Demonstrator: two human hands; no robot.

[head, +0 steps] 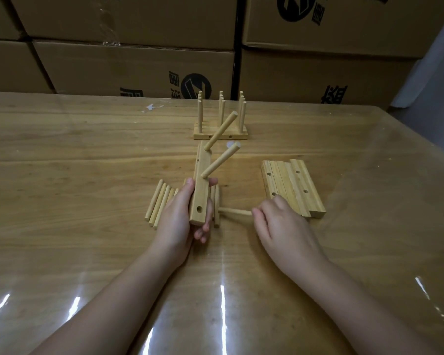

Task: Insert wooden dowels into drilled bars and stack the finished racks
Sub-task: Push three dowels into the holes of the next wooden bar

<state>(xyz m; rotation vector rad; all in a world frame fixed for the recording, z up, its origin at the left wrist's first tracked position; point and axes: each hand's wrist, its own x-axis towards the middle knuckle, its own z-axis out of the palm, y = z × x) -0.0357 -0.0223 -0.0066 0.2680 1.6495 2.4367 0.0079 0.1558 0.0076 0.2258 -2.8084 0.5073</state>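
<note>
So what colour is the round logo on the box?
The logo is black; the head view shows it.

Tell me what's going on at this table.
A person is building wooden racks on the table. The left hand grips a drilled bar with two dowels seated in it; the hole near its closer end is empty. The right hand pinches the end of a loose dowel lying beside the dowel pile. Finished racks stand at the far side, and spare drilled bars lie to the right.
</note>
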